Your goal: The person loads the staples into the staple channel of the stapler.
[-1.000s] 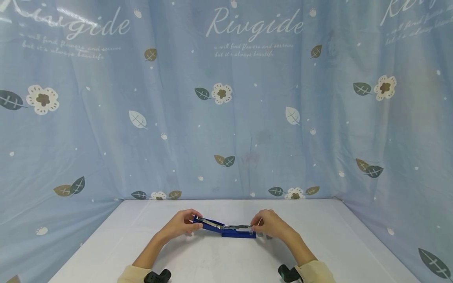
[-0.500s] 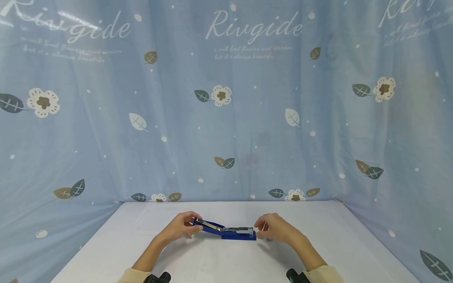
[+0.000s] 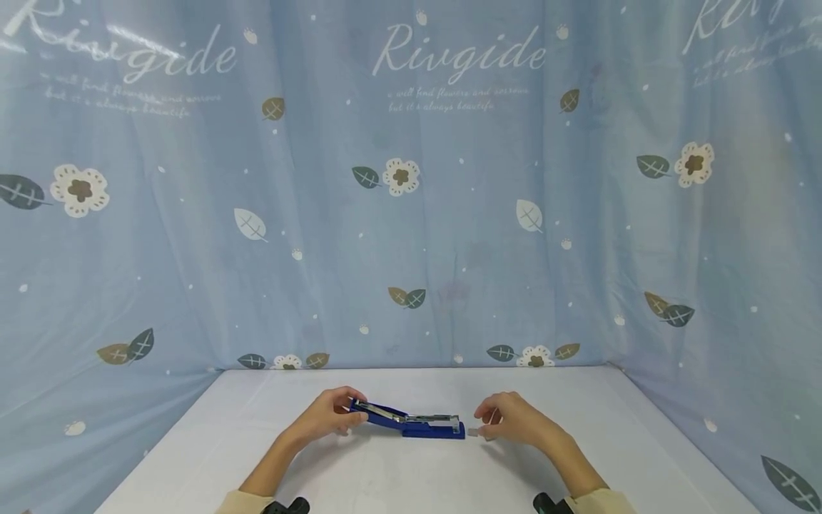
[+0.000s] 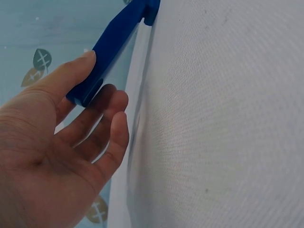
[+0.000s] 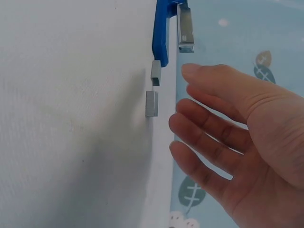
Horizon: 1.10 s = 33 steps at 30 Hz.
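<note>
A blue stapler (image 3: 433,431) lies opened out on the white table, its cover tilted up to the left. My left hand (image 3: 330,414) pinches the end of that cover between thumb and fingers; the left wrist view shows the thumb (image 4: 78,71) on its blue side. The metal magazine (image 5: 185,29) sits above the base. To the right of the stapler, my right hand (image 3: 514,417) hovers with loosely bent fingers and nothing between them. Two short grey staple strips (image 5: 156,72) lie in line on the table near the base's end, close to the right fingertips.
The white table (image 3: 385,478) reaches back to a blue patterned curtain (image 3: 411,235), which also hangs along both sides. Dark wrist cameras (image 3: 549,503) show at the bottom edge of the head view.
My right hand has let go at the magazine's end and drawn away to the right, uncovering a staple strip. The left hand keeps its hold on the stapler cover.
</note>
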Motion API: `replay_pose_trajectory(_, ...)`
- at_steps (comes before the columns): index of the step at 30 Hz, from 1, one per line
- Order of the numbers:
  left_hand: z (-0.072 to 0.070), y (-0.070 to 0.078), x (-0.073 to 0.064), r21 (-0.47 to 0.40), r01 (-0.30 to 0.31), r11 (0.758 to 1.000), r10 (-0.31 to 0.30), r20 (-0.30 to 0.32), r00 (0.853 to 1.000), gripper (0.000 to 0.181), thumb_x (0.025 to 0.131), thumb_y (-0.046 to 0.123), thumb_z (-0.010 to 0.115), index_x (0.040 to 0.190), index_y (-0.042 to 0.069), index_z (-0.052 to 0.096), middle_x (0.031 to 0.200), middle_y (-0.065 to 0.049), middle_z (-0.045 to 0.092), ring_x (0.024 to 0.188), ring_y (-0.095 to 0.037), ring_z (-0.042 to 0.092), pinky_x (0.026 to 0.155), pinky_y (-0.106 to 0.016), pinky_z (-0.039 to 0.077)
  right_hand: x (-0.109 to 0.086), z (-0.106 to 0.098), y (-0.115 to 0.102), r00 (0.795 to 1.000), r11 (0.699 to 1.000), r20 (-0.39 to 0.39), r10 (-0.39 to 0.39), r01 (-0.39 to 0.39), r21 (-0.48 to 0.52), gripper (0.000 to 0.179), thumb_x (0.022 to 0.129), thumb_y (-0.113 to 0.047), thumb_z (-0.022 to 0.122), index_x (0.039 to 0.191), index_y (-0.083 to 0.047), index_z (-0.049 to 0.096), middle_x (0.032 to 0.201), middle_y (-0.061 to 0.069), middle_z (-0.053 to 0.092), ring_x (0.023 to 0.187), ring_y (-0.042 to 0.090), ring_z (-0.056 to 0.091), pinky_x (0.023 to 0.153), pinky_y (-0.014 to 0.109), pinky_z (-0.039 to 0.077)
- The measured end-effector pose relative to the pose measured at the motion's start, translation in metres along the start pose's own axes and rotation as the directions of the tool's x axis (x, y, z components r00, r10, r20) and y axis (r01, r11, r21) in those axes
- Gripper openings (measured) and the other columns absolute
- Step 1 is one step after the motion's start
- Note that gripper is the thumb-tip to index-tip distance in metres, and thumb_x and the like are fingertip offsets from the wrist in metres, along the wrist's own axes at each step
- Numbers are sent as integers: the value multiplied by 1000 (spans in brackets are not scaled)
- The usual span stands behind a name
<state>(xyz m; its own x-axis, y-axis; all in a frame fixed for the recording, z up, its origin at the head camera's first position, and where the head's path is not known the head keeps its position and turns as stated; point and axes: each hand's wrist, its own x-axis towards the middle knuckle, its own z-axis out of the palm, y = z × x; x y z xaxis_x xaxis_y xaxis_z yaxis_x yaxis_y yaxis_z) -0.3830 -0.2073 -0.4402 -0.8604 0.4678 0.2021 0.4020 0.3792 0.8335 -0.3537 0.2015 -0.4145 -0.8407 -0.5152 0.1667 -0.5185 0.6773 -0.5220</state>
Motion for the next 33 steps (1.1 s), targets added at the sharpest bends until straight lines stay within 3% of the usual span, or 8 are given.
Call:
replay_pose_trajectory(22,0,1,1,8,15,1000,-15,3,1000,37,89,23,73,118,3,62,94,-11,70,71,-20,66,57,-30,56,-8,-2,13,1000,999,4,30,-30,19,20,81,-15,79,97,-4,73,89,5,71,78,14,62,65,21,51)
replay_pose_trajectory(33,1,3,-1,-2,-23,1000,23,1,1000,37,89,20,73,118,0,61,93,-14,70,70,-22,66,56,-33,56,-10,0,15,1000,999,2,24,-24,26,20,80,-13,80,96,-2,73,88,7,72,76,15,62,65,20,50)
